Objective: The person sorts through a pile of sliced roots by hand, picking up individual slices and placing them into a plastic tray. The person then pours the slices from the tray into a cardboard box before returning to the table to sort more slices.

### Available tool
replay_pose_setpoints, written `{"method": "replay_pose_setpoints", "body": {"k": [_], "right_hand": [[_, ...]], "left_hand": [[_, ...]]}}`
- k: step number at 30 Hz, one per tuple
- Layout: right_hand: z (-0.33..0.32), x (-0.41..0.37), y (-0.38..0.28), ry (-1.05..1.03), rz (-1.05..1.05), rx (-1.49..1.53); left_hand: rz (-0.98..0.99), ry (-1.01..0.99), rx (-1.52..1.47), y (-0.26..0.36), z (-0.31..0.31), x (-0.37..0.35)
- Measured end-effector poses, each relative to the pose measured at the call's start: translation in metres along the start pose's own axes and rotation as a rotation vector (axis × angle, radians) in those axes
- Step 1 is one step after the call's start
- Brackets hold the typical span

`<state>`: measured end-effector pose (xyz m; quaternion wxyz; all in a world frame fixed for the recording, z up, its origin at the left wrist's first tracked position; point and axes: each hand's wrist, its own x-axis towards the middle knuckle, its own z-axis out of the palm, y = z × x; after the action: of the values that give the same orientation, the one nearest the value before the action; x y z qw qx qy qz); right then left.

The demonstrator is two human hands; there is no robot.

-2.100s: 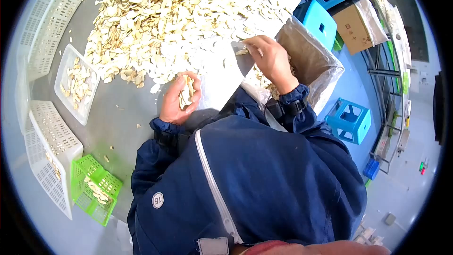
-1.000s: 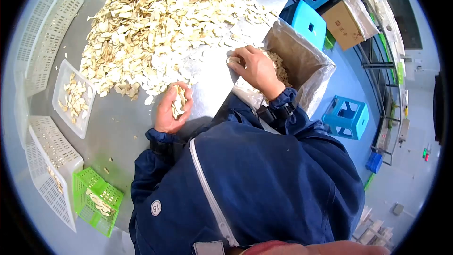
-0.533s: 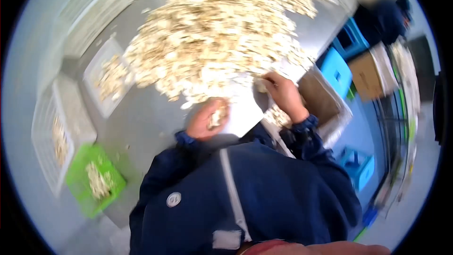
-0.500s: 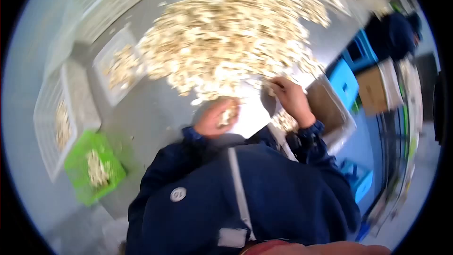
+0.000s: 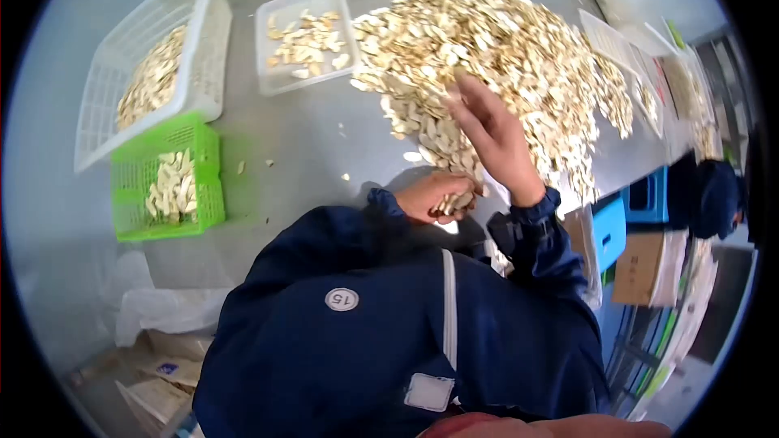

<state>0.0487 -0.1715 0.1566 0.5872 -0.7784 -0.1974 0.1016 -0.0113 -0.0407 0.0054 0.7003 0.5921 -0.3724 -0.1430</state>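
A large heap of pale, flat dried slices (image 5: 519, 57) spreads over the grey metal table. My left hand (image 5: 426, 197) is curled at the heap's near edge, its fingers wrapped round a small bunch of the slices (image 5: 454, 203). Above and to the right of it, my right hand (image 5: 501, 146) is raised over the heap. Its fingers are stretched out with the thumb apart, and I see nothing held in them. Left of the heap lies a shallow white tray (image 5: 266, 73) with some slices in it.
A white basket (image 5: 211, 57) of slices and a green basket (image 5: 166, 229) with a few more stand at left. Blue stools (image 5: 608, 235), a cardboard box (image 5: 637, 272) and a person in dark clothing (image 5: 714, 199) are at right. Stray slices dot the table (image 5: 308, 146).
The view has swung, so the heap and baskets sit differently in it. My right hand has moved from the box side to over the heap, its fingers opening out. My left hand still grips slices.
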Motion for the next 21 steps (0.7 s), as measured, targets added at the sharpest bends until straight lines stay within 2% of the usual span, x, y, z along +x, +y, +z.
{"method": "replay_pose_setpoints", "body": {"k": [1,2,4,5,7,8,10,14,18,19,21], "right_hand": [[0.010,0.004,0.003,0.102,-0.150,0.184],[0.010,0.006,0.004,0.139,-0.204,0.171],[-0.003,-0.003,0.008,0.170,-0.283,-0.363],[-0.010,-0.011,0.020,0.191,-0.318,-0.470],[-0.027,-0.039,0.055,0.211,-0.398,-0.712],[-0.034,-0.061,0.064,0.214,-0.365,-0.802],[-0.041,-0.106,0.081,0.239,-0.253,-0.855],[-0.054,-0.184,0.110,0.362,-0.072,-0.921],[-0.094,-0.219,0.128,0.659,0.141,-1.085],[-0.100,-0.216,0.130,0.704,0.134,-1.053],[-0.105,-0.197,0.127,0.632,0.062,-1.005]], "left_hand": [[-0.141,0.010,-0.114,0.009,0.000,0.000],[0.090,0.023,0.142,0.010,-0.002,0.004],[0.057,0.046,0.184,0.013,-0.001,0.000],[0.053,0.027,0.201,0.009,-0.002,0.000],[-0.060,-0.003,0.009,0.000,-0.001,-0.002],[-0.219,0.013,-0.284,0.002,0.002,-0.002],[-0.582,0.176,-0.950,0.013,0.009,0.001],[-0.628,0.236,-1.123,0.008,0.010,0.001],[-0.655,0.263,-1.354,0.000,0.006,0.000],[-0.663,0.301,-1.407,0.003,0.007,0.002],[-0.616,0.312,-1.511,0.002,0.007,0.005]]}}
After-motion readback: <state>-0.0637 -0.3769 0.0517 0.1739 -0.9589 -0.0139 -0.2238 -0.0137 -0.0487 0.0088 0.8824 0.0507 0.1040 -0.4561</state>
